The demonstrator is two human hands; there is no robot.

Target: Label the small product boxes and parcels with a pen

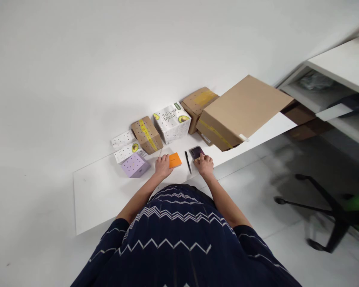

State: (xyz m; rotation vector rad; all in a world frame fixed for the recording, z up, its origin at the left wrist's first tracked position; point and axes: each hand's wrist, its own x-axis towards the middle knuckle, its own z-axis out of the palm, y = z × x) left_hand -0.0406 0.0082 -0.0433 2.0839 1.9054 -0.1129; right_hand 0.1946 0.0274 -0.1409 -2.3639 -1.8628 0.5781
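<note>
My left hand (163, 166) has its fingers curled at the left edge of a small flat orange box (175, 160), gripping it on the white table. My right hand (205, 164) holds the lower edge of a dark smartphone (197, 151), which lies on the tabletop with its camera side up. Between the two hands a black pen (188, 162) lies lengthwise, touched by neither. A lilac speckled box (135, 166) stands just left of my left hand. The undersides of my fingers are hidden.
Along the wall stand white avocado-print boxes (127, 152), a taped brown box (146, 135), a "Super Meal" box (172, 122) and another brown box (200, 99). A large carton (245, 109) overhangs the white table's (98, 195) front edge. Right are a shelf (344, 63) and wheeled chair (332, 215).
</note>
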